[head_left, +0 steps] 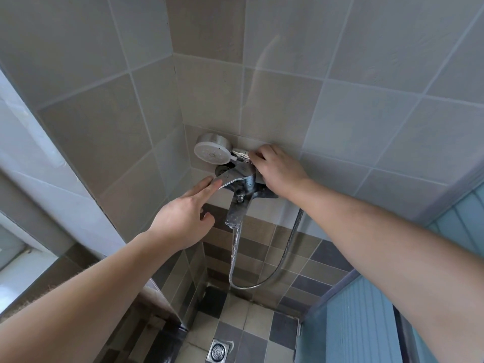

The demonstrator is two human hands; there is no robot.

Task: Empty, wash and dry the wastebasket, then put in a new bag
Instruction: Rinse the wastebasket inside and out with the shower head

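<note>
At frame centre, left hand (183, 218) with straight fingers should ease the mixer lever (230, 178) gently while right hand (277, 171) grips the shower handle (239, 153).

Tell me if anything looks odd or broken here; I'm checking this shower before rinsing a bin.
Nothing looks broken or spilled. The shower head sits in its holder above the mixer, the hose hangs in a loop, and the floor drain is uncovered. No water is running.
</note>
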